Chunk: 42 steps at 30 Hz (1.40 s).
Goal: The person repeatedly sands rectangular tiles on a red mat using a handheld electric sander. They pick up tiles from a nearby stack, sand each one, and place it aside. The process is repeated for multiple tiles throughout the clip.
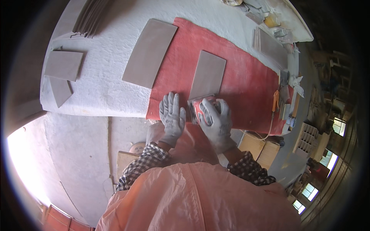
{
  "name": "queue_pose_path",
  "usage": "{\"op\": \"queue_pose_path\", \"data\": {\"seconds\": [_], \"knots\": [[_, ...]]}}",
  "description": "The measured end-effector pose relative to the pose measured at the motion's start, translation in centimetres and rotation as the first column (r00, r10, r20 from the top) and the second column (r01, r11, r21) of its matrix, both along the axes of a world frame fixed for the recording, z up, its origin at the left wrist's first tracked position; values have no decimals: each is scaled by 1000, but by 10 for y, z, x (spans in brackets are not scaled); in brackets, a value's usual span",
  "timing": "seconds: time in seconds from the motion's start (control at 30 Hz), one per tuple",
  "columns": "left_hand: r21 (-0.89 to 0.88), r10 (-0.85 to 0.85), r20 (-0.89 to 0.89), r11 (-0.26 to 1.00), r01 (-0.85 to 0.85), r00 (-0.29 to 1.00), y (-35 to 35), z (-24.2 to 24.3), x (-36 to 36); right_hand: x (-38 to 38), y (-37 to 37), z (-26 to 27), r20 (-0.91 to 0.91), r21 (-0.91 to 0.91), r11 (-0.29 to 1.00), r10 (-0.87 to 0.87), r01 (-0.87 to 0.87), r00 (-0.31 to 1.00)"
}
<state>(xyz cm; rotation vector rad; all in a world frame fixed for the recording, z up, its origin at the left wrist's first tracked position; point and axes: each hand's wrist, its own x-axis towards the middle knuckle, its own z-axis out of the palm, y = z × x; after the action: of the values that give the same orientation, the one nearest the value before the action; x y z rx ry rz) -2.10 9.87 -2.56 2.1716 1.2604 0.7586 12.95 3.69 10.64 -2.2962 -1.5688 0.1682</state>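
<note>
My right hand (pixel 216 121), in a grey work glove, grips a red handheld sander (pixel 199 107). The tool sits at the near end of a narrow grey panel (pixel 208 72), partly covering that end. My left hand (pixel 172 114), gloved alike, lies palm down with fingers stretched out near the front edge of a red cloth (pixel 242 86); it holds nothing. Farther off to the left, a larger grey panel (pixel 150 53) rests partly on the cloth and partly on the white table cover (pixel 107 78).
Small grey panels (pixel 63 65) and a stack of panels (pixel 89 18) occupy the table's left side. More panels (pixel 270 47) lean together at right. An orange air blow gun (pixel 276 99) with a hose lies near the right edge. Below is a cardboard box (pixel 258 150).
</note>
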Motion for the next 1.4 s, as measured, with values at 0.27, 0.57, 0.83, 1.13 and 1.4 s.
{"op": "queue_pose_path", "data": {"seconds": [0.27, 0.57, 0.83, 1.13, 1.4], "knots": [[-89, -46, 110, 994, 56, 993, 1, 0, -10, 100, 151, 2, 23, -61, 991, -116, 117, 993], [-204, -26, 247, 976, 78, 969, 4, 0, -20, -22, -26, 12, -35, -96, 973, 209, -211, 977], [-136, -60, 193, 987, 87, 979, 4, -1, -19, 133, 119, -4, 71, -108, 975, -188, 195, 980], [-100, -6, 118, 995, 18, 993, 2, 4, -17, 40, 77, 1, -55, -148, 929, 335, -339, 941], [-49, 20, 37, 999, -19, 999, -3, 7, -13, 84, -12, 15, -19, -159, 927, 341, -339, 940]]}}
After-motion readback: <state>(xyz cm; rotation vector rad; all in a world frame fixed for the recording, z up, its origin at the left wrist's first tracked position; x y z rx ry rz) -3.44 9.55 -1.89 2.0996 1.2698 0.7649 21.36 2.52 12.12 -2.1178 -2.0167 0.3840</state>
